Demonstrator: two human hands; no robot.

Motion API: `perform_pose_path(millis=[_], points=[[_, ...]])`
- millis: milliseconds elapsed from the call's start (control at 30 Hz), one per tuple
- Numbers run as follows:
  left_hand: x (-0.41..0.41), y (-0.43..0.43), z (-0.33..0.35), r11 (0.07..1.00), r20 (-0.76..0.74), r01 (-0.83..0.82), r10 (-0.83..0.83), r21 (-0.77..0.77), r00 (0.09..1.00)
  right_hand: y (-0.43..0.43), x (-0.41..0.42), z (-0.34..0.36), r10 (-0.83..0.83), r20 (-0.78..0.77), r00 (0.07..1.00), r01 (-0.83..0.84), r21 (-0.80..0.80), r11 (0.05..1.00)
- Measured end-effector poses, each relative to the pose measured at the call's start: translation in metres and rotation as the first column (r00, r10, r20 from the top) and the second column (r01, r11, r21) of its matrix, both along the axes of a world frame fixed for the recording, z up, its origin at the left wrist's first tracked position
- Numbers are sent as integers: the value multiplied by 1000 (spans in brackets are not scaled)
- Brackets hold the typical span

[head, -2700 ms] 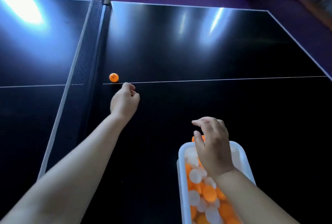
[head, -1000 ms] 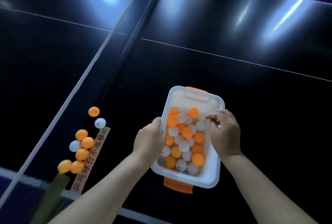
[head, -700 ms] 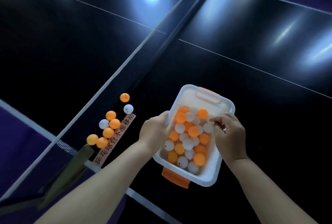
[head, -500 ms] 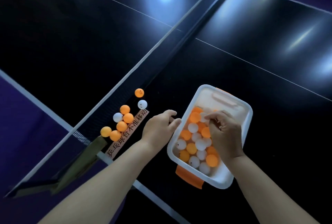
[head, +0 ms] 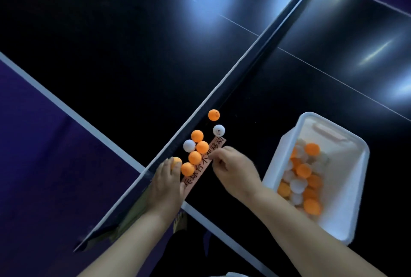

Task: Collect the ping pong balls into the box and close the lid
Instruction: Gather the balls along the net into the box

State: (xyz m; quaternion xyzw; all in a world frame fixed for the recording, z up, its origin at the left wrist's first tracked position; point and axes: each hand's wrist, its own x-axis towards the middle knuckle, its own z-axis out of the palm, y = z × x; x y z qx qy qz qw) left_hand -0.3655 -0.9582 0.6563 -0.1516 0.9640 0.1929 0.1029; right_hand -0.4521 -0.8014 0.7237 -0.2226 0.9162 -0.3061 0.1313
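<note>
The left hand (head: 165,181) grips an orange ball (head: 177,162) beside the net (head: 222,96). The right hand (head: 235,171), blurred, curls over a paper label (head: 195,175); whether it holds anything I cannot tell. Seven loose balls (head: 195,157) lie just beyond on the bench (head: 289,121). The part-full white box (head: 347,187) stands to the right.

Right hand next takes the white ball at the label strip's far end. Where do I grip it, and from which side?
Pinch the white ball across its middle with the right hand, coming from above on the box side. Round and smooth, it lies free of its neighbours, and the net stands close on the other side.
</note>
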Motion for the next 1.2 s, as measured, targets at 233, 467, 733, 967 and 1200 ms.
perform_pose_path(millis=[233, 467, 733, 967, 1200], points=[[-5, -15, -17, 996, -21, 73, -72, 57, 997, -45, 4, -46, 105, 173, 979, -166, 387, 907], [-10, -16, -18, 994, -2, 110, -110, 2, 994, -46, 8, -62, 37, 137, 990, -102, 502, 859], [-13, -7, -30, 989, -210, 143, -134, 28, 968, -33, 7, -65, -104, -13, 995, 101, 373, 922], [-10, 10, -29, 992, -184, 126, -121, 14, 975, -11, 14, -76, -163, 171, 972, 73, 437, 896], [-9, 13, -24, 999, -185, 22, -16, 31, 983, -10, 23, -65, -132, 62, 989, 114, 231, 966]])
